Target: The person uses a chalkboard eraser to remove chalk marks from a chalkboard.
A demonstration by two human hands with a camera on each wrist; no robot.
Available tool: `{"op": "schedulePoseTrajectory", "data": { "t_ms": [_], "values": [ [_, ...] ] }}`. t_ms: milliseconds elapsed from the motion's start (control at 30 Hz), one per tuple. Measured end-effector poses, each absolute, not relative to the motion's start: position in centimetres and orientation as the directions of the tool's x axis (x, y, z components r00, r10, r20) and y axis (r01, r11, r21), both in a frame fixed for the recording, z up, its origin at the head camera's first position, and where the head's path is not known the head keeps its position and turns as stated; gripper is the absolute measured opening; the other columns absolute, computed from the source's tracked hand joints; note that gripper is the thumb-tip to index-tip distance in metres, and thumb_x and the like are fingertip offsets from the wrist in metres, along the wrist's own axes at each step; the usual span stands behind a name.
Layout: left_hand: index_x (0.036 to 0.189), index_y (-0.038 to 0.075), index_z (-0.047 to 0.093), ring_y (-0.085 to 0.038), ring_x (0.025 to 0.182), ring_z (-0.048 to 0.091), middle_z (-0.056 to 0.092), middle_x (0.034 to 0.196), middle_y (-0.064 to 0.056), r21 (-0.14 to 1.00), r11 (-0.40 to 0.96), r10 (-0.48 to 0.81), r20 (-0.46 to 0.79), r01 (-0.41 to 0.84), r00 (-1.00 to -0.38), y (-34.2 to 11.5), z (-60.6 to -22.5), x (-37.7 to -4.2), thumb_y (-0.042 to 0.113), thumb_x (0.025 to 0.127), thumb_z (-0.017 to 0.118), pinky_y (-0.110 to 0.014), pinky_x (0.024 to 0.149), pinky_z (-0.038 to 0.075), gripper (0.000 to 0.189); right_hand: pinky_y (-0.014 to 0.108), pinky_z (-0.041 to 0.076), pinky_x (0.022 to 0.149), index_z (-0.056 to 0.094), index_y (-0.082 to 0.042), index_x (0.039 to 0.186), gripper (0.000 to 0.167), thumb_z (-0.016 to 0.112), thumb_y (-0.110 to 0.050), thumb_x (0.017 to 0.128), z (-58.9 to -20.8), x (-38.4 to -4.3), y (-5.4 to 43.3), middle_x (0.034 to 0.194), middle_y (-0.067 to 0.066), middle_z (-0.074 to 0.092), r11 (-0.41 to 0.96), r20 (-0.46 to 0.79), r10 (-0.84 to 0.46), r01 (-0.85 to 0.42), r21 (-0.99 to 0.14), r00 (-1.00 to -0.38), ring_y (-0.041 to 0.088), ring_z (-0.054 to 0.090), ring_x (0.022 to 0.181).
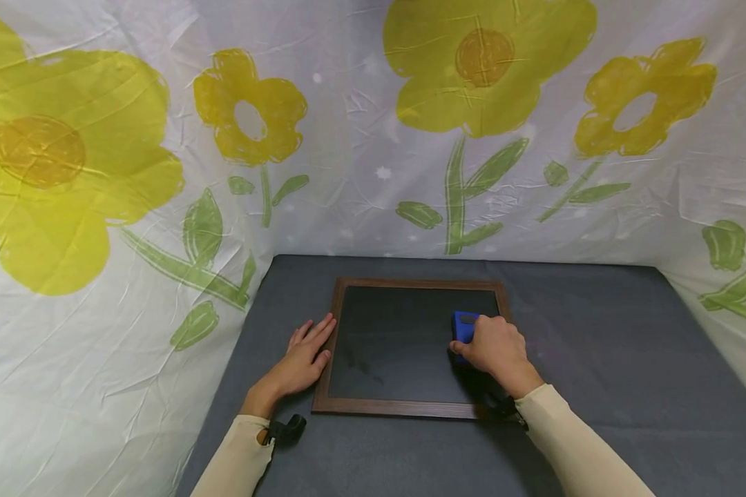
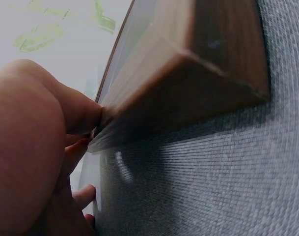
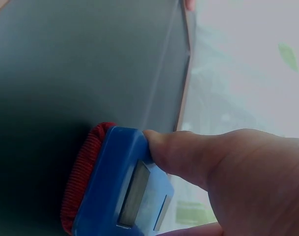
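A small blackboard [image 1: 410, 345] with a brown wooden frame [image 1: 404, 407] lies flat. My left hand [image 1: 301, 362] steadies its left side, fairly straight fingers and thumb against the frame's outer edge. In the left wrist view the thumb [image 2: 80, 110] meets the frame [image 2: 154, 83] near a corner. Over the right part of the board, my right hand [image 1: 494, 345] grips a blue blackboard eraser [image 1: 465, 326]. The right wrist view shows the eraser [image 3: 107, 182] with its red ribbed pad facing the dark surface and my thumb [image 3: 174, 150] along its edge. Faint smudges mark the board's lower left.
The board rests on a table covered in dark grey cloth [image 1: 597, 359]. A white curtain [image 1: 348, 193] printed with yellow flowers hangs behind and at both sides. A black wrist camera [image 1: 289, 429] sits at the left sleeve's cuff.
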State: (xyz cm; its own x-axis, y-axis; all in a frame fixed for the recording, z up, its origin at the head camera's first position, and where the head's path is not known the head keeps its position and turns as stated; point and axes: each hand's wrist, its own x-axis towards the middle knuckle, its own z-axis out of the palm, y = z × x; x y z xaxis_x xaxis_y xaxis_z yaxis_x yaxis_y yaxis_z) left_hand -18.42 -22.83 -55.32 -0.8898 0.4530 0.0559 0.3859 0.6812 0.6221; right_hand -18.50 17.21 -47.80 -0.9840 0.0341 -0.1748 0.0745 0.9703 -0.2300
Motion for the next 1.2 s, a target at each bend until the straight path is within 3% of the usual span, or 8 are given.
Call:
{"op": "schedulePoseTrajectory", "data": {
  "t_ms": [300,600,933,1200],
  "values": [
    [0.173,0.008,0.032,-0.063,0.161,0.014,0.025,0.182,-0.014,0.658,0.611,0.473,0.142,0.44,-0.87,-23.4,-56.9,-18.9,0.02,0.114,0.053,-0.082,0.124,0.003,0.064,0.051,0.06,0.06,0.068,0.011,0.125,0.078,0.083,-0.058,0.092,-47.2,-18.2,19.4,0.096,0.025,0.072,0.971,-0.222,0.062,0.111,-0.212,-0.973,0.037,0.069,0.075],
    [0.173,0.003,0.029,-0.059,0.165,0.013,0.022,0.182,-0.017,0.618,0.69,0.455,0.034,0.377,-0.89,-22.8,-55.2,-18.5,0.01,0.112,0.055,-0.079,0.128,0.004,0.066,0.052,0.06,0.063,0.067,0.013,0.127,0.078,0.082,-0.056,0.093,-47.1,-17.9,21.5,0.097,0.028,0.071,0.965,-0.242,0.093,0.147,-0.218,-0.966,0.037,0.068,0.076],
    [0.173,0.008,0.033,-0.062,0.162,0.015,0.027,0.182,-0.015,0.647,0.646,0.448,0.107,0.405,-0.887,-23.1,-57.1,-19.0,0.015,0.112,0.056,-0.083,0.124,0.006,0.066,0.055,0.062,0.065,0.068,0.015,0.125,0.079,0.085,-0.054,0.091,-47.7,-17.8,21.3,0.099,0.032,0.074,0.972,-0.179,0.073,0.11,-0.207,-0.981,0.041,0.071,0.076],
    [0.173,0.002,0.03,-0.059,0.165,0.014,0.023,0.182,-0.017,0.59,0.718,0.432,0.04,0.37,-0.901,-22.4,-55.4,-18.3,0.008,0.112,0.056,-0.08,0.128,0.006,0.066,0.054,0.063,0.064,0.069,0.015,0.123,0.075,0.085,-0.051,0.093,-47.6,-18.0,20.4,0.096,0.03,0.073,0.976,-0.169,0.029,0.064,-0.207,-0.985,0.039,0.072,0.075]
  ]
}}
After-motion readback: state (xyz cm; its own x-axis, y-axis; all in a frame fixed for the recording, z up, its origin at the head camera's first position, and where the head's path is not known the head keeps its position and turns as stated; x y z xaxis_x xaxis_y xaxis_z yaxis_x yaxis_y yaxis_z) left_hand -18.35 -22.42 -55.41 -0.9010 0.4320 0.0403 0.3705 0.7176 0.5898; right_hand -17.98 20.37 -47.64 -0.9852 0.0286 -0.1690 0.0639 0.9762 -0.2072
